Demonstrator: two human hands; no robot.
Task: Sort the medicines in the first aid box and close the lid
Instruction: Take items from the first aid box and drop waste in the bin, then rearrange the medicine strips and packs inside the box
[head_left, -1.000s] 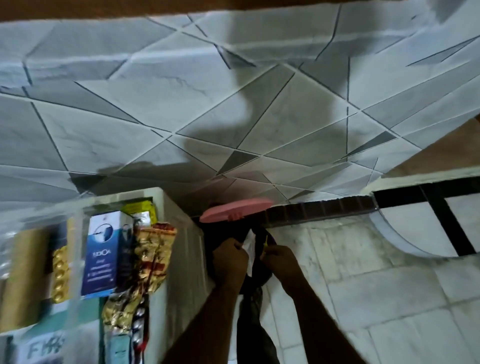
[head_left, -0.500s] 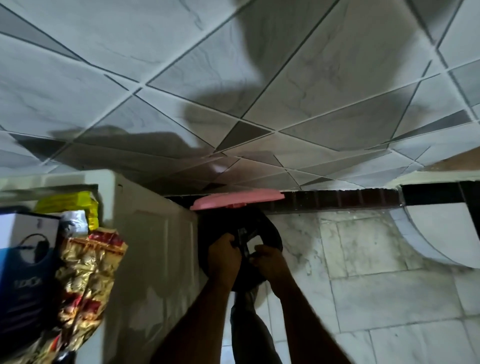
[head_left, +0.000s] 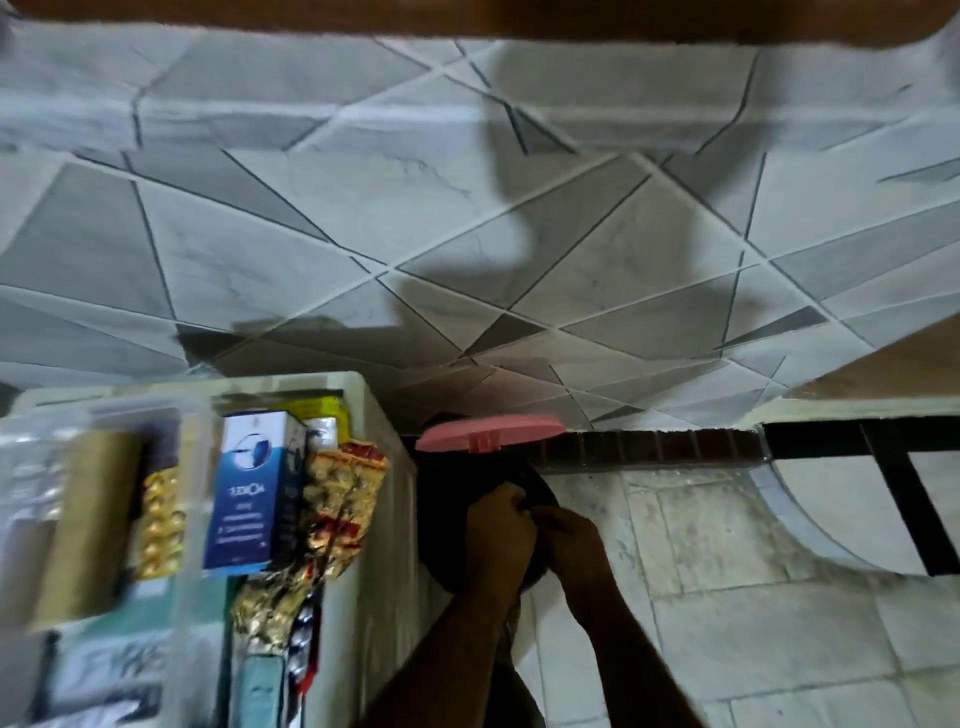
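Head view: left hand (head_left: 497, 525) and right hand (head_left: 571, 535) fingers curled tight together on a black bag (head_left: 447, 519).

Both bare forearms rise from the bottom edge and converge toward the middle of the view, the left one steeper, the right one slanting in from the lower right. The left hand (head_left: 500, 525) is curled into a loose fist with its knuckles upward, and the right hand (head_left: 570, 535) sits just beside it, back of the hand showing, its fingers (head_left: 540, 515) bent inward to meet those of the left. The two hands touch at the fingertips, pinched together on something dark that cannot be made out.
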